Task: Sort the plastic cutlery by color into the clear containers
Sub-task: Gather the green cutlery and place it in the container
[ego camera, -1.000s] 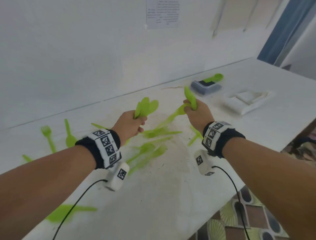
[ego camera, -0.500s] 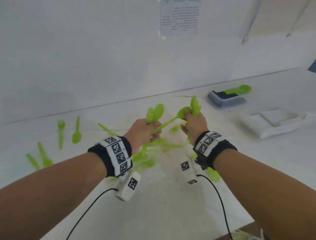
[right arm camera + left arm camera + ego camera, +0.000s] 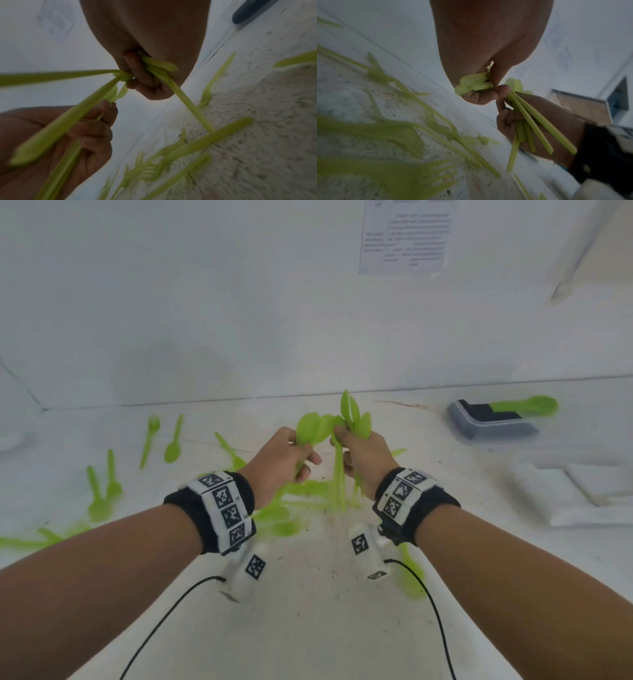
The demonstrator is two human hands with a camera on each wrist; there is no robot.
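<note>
The left hand [image 3: 286, 462] and the right hand [image 3: 364, 460] are raised close together above the middle of the bench [image 3: 308, 611], each with fingers curled tightly round its own bunch of green spoons. The left bunch [image 3: 313, 426] fans its bowls toward the right hand, while the right bunch [image 3: 354, 414] stands nearly upright, handles hanging down below the fist. From the left wrist view the fingertips of the two hands meet or nearly meet where the bunches cross; whether they touch I cannot tell. Under the hands, loose green cutlery [image 3: 291, 508] lies in a tangle on the bench, forks among it. More pieces [image 3: 161, 440] are scattered toward the left end, some near the back edge, some near the front edge. Toward the right end by the back edge sits a clear container [image 3: 493, 424] with a dark inside and one green spoon [image 3: 527, 405] resting across its rim. Nearer the front on that side lies a white tray [image 3: 589, 491], blurred. The bench top is white, speckled and grimy in the middle. It meets a plain white wall [image 3: 171, 302], where a printed sheet of paper [image 3: 407, 234] hangs.
</note>
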